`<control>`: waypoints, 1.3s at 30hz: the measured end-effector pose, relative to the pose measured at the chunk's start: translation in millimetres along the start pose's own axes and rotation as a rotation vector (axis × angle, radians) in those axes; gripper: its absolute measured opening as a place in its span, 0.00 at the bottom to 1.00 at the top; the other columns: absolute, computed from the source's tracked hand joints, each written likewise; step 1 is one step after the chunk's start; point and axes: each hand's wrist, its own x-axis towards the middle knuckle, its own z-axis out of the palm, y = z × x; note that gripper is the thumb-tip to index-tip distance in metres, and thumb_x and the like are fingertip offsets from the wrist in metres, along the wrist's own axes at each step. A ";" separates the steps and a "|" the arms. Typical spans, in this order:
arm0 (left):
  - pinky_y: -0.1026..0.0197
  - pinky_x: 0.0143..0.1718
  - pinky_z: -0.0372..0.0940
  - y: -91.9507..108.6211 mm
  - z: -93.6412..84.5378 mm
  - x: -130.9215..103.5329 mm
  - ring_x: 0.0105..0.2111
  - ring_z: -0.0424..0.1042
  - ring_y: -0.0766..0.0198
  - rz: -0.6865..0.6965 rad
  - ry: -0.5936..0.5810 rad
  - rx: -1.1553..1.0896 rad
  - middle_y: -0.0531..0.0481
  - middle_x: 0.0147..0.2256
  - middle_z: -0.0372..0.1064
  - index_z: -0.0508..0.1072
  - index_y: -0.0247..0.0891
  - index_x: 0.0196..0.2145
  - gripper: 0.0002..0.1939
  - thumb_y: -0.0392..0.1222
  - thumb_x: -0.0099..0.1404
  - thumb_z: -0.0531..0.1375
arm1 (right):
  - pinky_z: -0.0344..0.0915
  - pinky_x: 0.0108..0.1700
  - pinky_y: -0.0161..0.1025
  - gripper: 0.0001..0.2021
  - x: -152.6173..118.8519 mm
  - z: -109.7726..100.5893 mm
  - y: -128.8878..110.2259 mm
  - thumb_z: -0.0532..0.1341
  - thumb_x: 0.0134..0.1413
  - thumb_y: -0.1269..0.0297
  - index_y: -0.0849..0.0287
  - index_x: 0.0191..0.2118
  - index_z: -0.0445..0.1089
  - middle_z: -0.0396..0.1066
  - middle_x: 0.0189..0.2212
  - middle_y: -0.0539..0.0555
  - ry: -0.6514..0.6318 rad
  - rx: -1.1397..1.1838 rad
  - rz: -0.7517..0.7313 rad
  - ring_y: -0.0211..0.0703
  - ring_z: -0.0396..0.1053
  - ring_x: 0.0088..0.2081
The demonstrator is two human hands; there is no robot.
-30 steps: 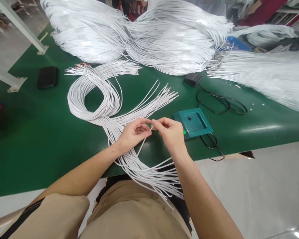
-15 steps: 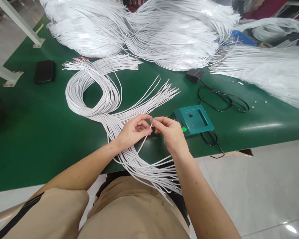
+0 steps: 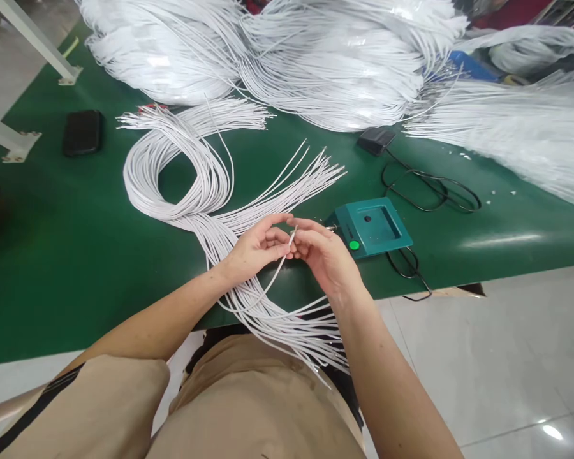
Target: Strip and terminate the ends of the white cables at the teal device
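Observation:
My left hand (image 3: 263, 245) pinches a single white cable (image 3: 278, 268) between thumb and fingers, close to its end. The cable tip points up and away from me, just above my left thumb. My right hand (image 3: 323, 248) meets the left at this tip, its fingers curled round it and its thumb against the cable; part of those fingers is hidden. Below and left of my hands runs a looped bundle of white cables (image 3: 210, 239), whose near ends hang over the table edge. Right beside my right hand stands a teal device (image 3: 356, 217) with a green button.
Large heaps of white cables (image 3: 335, 70) lie along the back of the green table (image 3: 76, 255). A black adapter (image 3: 375, 140) with a black cord lies behind the device. At the left are a black rectangular object (image 3: 82, 132) and white metal legs (image 3: 33, 38).
My right fingers have shifted slightly and loosened from their tight pinch, so more of the cable tip shows. My left hand keeps its hold. The view has moved a little.

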 end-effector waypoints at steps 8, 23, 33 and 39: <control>0.61 0.41 0.66 0.4 -3.0 -2.3 0.34 0.73 0.67 -0.001 -0.052 0.063 0.52 0.33 0.70 0.58 0.39 0.60 0.28 0.35 0.63 0.60 | 0.64 0.40 0.37 0.05 -3.6 -4.6 -11.5 0.64 0.45 0.66 0.58 0.31 0.76 0.74 0.27 0.49 0.014 -0.413 -0.214 0.37 0.69 0.31; 0.64 0.40 0.68 -5.1 -3.6 -0.4 0.34 0.70 0.69 0.092 -0.028 0.225 0.52 0.32 0.64 0.69 0.40 0.52 0.18 0.34 0.63 0.58 | 0.61 0.28 0.35 0.05 -7.3 1.1 -9.1 0.60 0.41 0.67 0.59 0.20 0.66 0.64 0.18 0.45 0.240 -0.597 -0.181 0.34 0.60 0.23; 0.64 0.40 0.67 -1.8 -5.3 -1.1 0.33 0.70 0.69 0.083 -0.040 0.237 0.53 0.31 0.63 0.63 0.42 0.60 0.27 0.34 0.63 0.58 | 0.66 0.39 0.36 0.13 -5.6 -2.6 -10.3 0.62 0.51 0.52 0.58 0.32 0.73 0.71 0.30 0.50 0.026 -0.442 -0.185 0.37 0.67 0.32; 0.63 0.40 0.68 -2.3 -5.1 -2.2 0.33 0.70 0.68 0.085 -0.037 0.259 0.53 0.32 0.64 0.63 0.43 0.60 0.27 0.36 0.63 0.59 | 0.65 0.37 0.36 0.09 -6.3 -4.6 -7.5 0.68 0.45 0.58 0.59 0.28 0.74 0.72 0.25 0.49 0.083 -0.431 -0.196 0.36 0.67 0.29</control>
